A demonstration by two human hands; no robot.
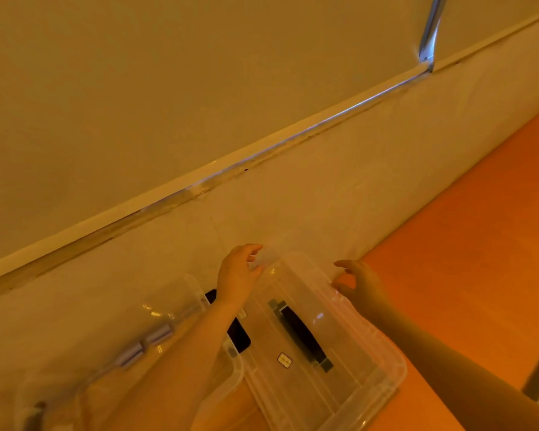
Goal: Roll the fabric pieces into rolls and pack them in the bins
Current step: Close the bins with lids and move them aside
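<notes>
— Head view, nearest first: what room around the fingers?
— Clear plastic lid (318,334) lying just below both sets of fingertips, its near corner at the bottom of frame, its far edge reaching up between the two hands. Orange surface (467,244) open off to the right of the right hand (363,283). Pale cloth-covered strip (293,206) open ahead of the fingertips, running up to the wall edge.

— And the hands?
— Left hand (238,273) over the lid's far left corner, fingers loosely curled and apart, closed on nothing plainly. Right hand at the lid's far right edge, fingers spread and bent, thumb close to the rim; actual contact hard to tell.

— The bin?
— Open clear bin (181,303) left of the left forearm, grey latch (143,346) on its rim. Transparent, glossy. Contents impossible to make out. Dark handle (302,334) with grey ends across the lid's middle, small label (284,360) nearer than it.

— Anything in the way?
— Dark flat object (238,334) under the left wrist, between bin and lid. Farther off, wooden trim (199,188) along the wall base, then a metal bar (430,35) rising at far right.
</notes>
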